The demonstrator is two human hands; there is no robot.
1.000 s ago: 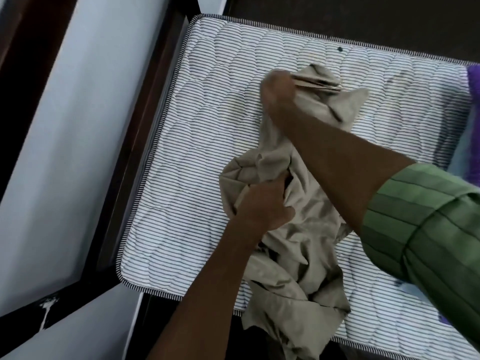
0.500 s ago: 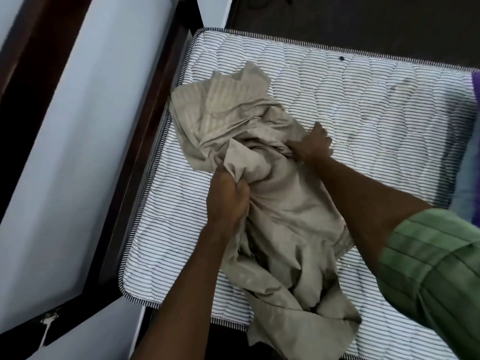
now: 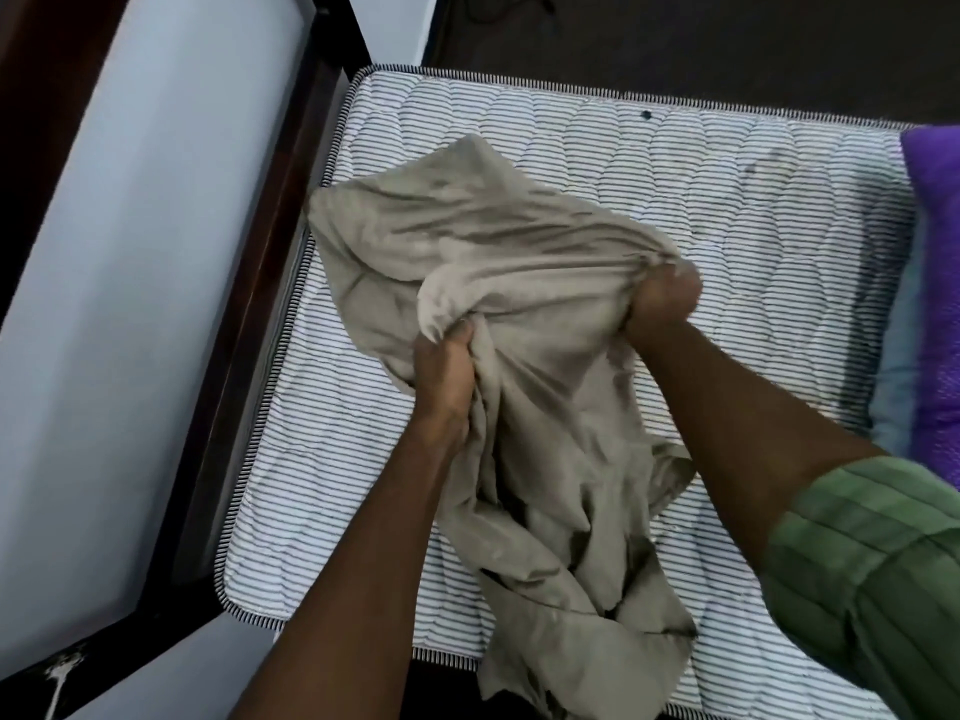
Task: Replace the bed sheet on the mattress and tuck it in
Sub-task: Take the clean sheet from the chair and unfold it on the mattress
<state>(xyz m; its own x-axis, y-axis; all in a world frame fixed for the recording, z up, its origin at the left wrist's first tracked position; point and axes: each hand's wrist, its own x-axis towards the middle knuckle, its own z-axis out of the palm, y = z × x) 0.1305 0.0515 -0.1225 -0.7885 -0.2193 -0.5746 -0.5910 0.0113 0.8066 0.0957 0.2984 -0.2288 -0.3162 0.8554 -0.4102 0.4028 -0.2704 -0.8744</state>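
Room: a bare striped quilted mattress (image 3: 727, 210) lay in a dark wooden bed frame (image 3: 244, 324) against a pale wall, with dark floor beyond the far edge.
Near edge: the tail of the beige bed sheet (image 3: 545, 459) hung crumpled over the mattress's near side, still bunched and unspread.
Left hand: the left hand (image 3: 444, 371) was clenched on a gathered fold of the sheet near the middle of the mattress.
Right hand: the right hand (image 3: 662, 298), below a green sleeve (image 3: 872, 574), gripped another bunch of the same sheet, just to the right of the left hand.
Change: half a second before, the right hand lay lower against the cloth; it had since taken a fresh grip and the hands had drawn apart, pulling a panel taut between them while the far flap fanned towards the frame side.
Meaning: probably the unfolding stage, with spreading and tucking all still to do.
Far right: a purple pillow (image 3: 935, 252) sat at the mattress end, cut off by the picture's edge.
Hidden: the fingers were buried in cloth, and the sheet's corners could not be made out.
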